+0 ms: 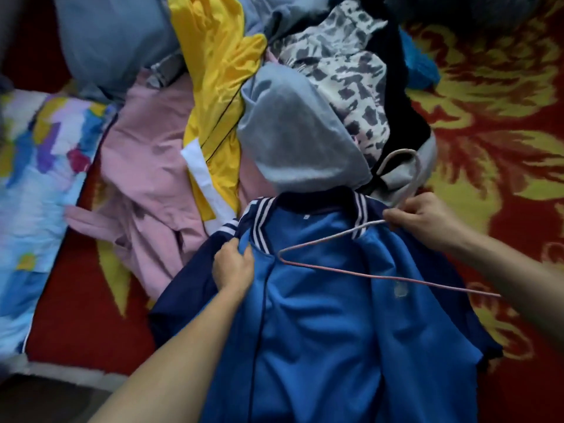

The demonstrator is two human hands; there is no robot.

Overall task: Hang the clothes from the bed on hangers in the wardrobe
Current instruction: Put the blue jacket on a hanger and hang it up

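The blue jacket (320, 331) lies spread open on the bed (503, 148), at its near edge. Its lining faces up and its striped collar points toward the heap of clothes further back. The left hand (233, 267) has its fingers curled round the jacket's front edge, just below the collar, and grips the cloth. The right hand (424, 218) pinches a pink wire hanger (366, 274) at its neck, under the hook. The hanger lies slantwise over the open jacket, with one tip near the left hand and the long bar running out past the right shoulder. Behind the collar are a grey hoodie (293, 141), a yellow top (213, 71), a pink garment (152, 166) and a spotted one (345, 65).
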